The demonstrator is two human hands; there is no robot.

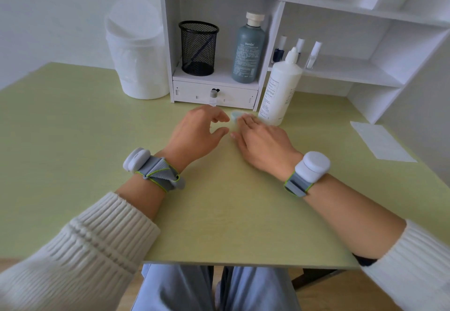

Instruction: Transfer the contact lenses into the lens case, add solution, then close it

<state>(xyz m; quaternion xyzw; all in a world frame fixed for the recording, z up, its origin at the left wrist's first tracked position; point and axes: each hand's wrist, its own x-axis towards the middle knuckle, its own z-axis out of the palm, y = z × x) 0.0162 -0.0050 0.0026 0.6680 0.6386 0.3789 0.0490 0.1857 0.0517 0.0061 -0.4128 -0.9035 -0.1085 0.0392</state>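
Lying under right hand [261,140] fingertips: lens case [235,116].

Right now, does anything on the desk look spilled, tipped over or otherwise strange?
Nothing stands out. The white solution bottle stands upright on the green desk, with no liquid visible around it. The right hand partly covers the pale blue lens case, so its state is unclear.

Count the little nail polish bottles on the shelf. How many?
3, side by side on the low shelf: a dark blue one leftmost, one partly behind the big white bottle, a clear one rightmost. More may hide.
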